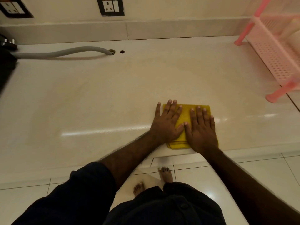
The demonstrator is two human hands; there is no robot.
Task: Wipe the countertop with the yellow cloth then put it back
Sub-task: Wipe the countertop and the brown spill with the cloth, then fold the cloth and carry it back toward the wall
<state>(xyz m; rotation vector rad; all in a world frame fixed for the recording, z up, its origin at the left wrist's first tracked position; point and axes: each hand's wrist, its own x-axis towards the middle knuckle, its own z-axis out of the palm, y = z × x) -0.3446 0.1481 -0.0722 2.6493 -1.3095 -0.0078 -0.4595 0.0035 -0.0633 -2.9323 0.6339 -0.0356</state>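
A folded yellow cloth (185, 114) lies flat on the cream countertop (100, 95), close to its front edge. My left hand (167, 122) presses palm-down on the cloth's left half, fingers spread. Beside it, my right hand (201, 129) presses flat on the right half, thumbs nearly touching. Both hands cover most of the cloth; only its far edge, a middle strip and its near left corner show.
A pink plastic rack (276, 51) stands on the counter at the back right. A grey corrugated hose (61, 53) runs from a dark appliance (6, 62) at the left into a counter hole. Wall sockets (110, 5) sit above the backsplash. Tiled floor lies below.
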